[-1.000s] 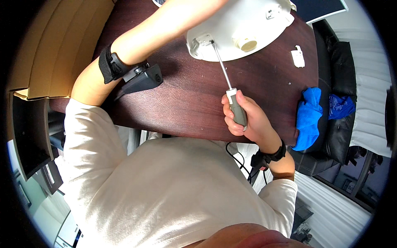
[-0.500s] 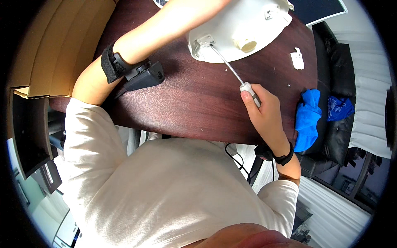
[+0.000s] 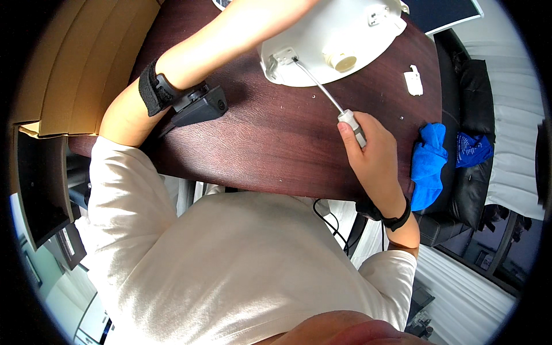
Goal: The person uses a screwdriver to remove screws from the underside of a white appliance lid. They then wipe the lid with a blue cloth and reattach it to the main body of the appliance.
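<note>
My right hand (image 3: 371,144) is closed round the grey-and-white handle of a screwdriver (image 3: 322,88). Its metal shaft slants up and to the left, and the tip meets a small white bracket (image 3: 284,56) on a large, smooth white plastic shell (image 3: 313,43). A short round spout (image 3: 342,61) sticks out of the shell's near side, and a second bracket (image 3: 378,16) sits farther right. My left forearm (image 3: 230,43) reaches across to the top edge, over the shell's left side. The left hand itself lies beyond the picture.
A loose white plastic piece (image 3: 413,80) lies on the dark wooden table (image 3: 259,149), with a blue cloth (image 3: 428,167) at its right edge. A black boxy device (image 3: 200,107) is strapped to my left wrist. Cardboard (image 3: 86,69) stands at the left; a black leather seat (image 3: 477,103) is at the right.
My right hand and the screwdriver handle have shifted slightly to the right, changing the shaft's slant a little. The tip stays at the bracket. The shell and left forearm are almost unmoved.
</note>
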### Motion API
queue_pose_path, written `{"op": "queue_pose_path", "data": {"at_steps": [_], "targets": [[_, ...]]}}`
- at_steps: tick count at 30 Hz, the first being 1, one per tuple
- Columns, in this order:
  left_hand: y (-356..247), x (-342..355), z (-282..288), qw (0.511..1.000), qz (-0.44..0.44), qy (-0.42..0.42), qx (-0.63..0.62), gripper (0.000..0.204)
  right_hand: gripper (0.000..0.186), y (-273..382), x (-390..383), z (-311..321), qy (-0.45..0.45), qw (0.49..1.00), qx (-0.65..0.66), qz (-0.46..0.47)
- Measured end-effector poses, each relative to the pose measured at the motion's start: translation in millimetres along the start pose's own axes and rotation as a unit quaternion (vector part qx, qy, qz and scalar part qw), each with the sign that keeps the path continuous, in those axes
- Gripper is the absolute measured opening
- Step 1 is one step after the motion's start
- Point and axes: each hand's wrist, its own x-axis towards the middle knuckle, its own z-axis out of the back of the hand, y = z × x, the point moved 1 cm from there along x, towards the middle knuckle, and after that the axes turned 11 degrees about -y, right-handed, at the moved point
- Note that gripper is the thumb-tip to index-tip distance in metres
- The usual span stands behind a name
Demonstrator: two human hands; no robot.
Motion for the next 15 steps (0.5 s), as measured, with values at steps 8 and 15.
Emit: {"op": "queue_pose_path", "data": {"at_steps": [8,15], "targets": [[3,0,-1,0.999,0.029,0.001,-0.036,0.038,0.026,8,-1,0,0.002,0.997,-0.069,0.024],[-1,-2,-2,0.999,0.045,-0.007,-0.026,0.038,0.023,9,8,4,0.009,0.998,-0.054,0.035]]}}
